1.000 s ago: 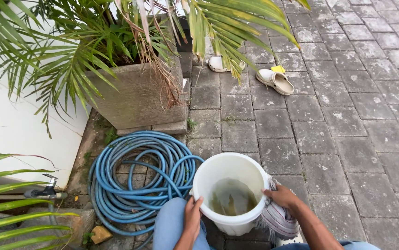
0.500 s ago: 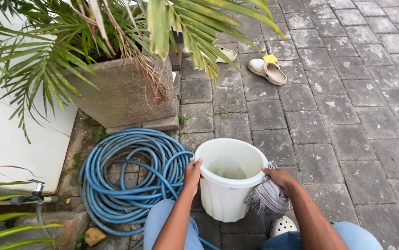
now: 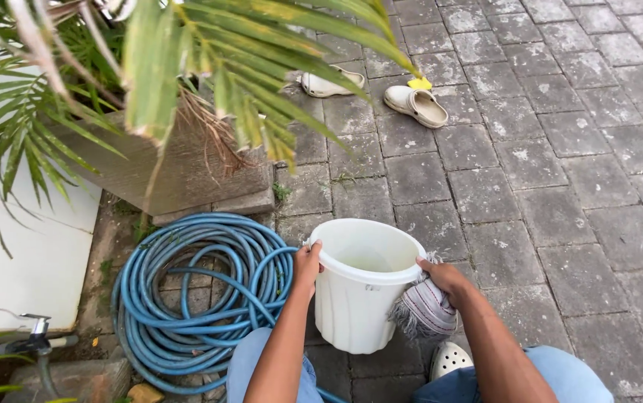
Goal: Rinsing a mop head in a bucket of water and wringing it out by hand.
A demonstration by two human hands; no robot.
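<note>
Bucket (image 3: 362, 295) rim clamped by your left hand (image 3: 307, 263) and right hand (image 3: 444, 276), rag (image 3: 424, 310) pinned.
Rigid plastic, probably some water inside; keep opposite-rim hold, wet rim may slip.

the bucket (image 3: 359, 298) is white plastic, smooth and a little shiny. the rag (image 3: 424, 310) pressed to its side is soft striped cloth with a fuzzy, frayed edge. the hose (image 3: 187, 298) is blue rubbery plastic – smooth, with a dull shine. the ground (image 3: 560, 186) is grey stone pavers, rough and matt (with pale blotches). the planter (image 3: 187, 172) looks like rough, dull concrete. the tap (image 3: 36, 328) is shiny metal. the two clogs (image 3: 414, 104) are smooth, matt cream plastic. the wall (image 3: 30, 246) is flat, painted white.
</note>
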